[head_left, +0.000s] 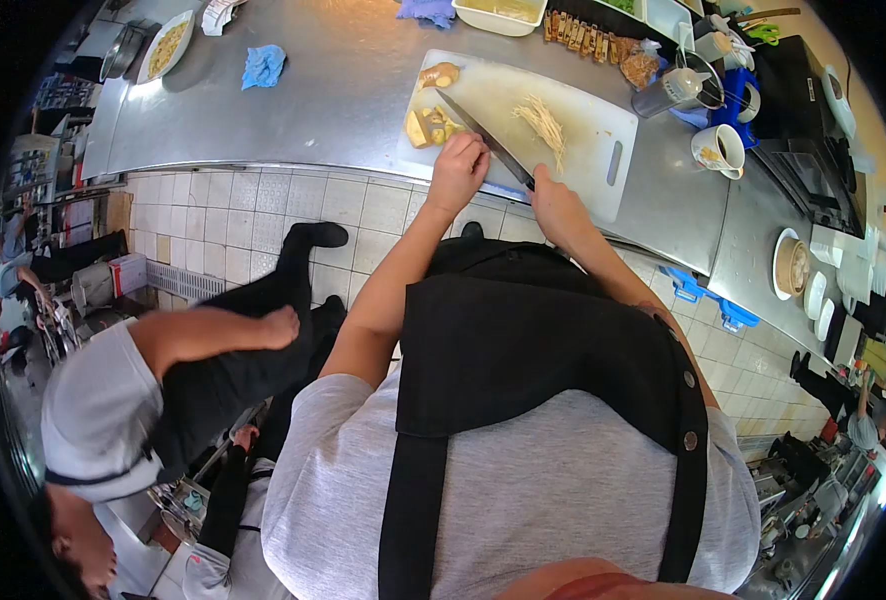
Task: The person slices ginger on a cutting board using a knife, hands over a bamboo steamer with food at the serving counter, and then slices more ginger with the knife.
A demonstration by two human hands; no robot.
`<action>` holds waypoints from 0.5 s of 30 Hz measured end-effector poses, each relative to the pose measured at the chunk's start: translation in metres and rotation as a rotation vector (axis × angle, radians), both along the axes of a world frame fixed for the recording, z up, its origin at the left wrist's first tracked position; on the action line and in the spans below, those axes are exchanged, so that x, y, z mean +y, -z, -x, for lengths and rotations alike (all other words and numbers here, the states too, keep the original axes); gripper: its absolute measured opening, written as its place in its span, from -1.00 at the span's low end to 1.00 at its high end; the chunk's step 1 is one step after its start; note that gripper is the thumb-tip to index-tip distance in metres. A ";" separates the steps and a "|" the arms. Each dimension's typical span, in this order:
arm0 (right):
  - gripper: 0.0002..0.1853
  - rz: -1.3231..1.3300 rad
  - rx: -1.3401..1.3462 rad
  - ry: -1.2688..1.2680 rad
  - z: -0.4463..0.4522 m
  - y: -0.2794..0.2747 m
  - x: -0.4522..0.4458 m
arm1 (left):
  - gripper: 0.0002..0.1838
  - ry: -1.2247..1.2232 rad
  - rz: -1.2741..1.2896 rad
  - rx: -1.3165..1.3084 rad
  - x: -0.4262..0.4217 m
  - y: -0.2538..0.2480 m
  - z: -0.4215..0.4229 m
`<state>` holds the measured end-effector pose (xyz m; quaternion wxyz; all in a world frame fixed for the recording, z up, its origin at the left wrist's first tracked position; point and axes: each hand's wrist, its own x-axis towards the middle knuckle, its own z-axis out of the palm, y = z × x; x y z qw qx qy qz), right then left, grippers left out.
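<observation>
My right hand (pixel 561 208) grips the handle of a kitchen knife (pixel 491 139), whose blade slants up and left over a white cutting board (pixel 585 108). My left hand (pixel 460 170) is closed, its fingers curled beside the blade at the board's near edge; whatever they hold is hidden. Just beyond that hand lie cut pieces of ginger (pixel 419 130), and an unpeeled-looking knob of ginger (pixel 440 75) rests at the board's far left corner. Right of the blade is a loose pile of thin pale strips (pixel 541 124).
A blue cloth (pixel 263 66) and an oval dish of food (pixel 169 46) lie left on the steel counter (pixel 353 110). Rightward stand a squeeze bottle (pixel 663 92) and a mug (pixel 718 150). A co-worker (pixel 103 400) stands close at my left.
</observation>
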<state>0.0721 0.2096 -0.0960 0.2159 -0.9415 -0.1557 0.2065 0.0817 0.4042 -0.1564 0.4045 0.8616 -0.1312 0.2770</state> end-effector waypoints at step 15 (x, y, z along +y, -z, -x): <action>-0.83 0.086 0.068 -0.012 0.019 -0.009 -0.007 | -0.85 -0.012 0.004 0.001 0.000 0.004 0.001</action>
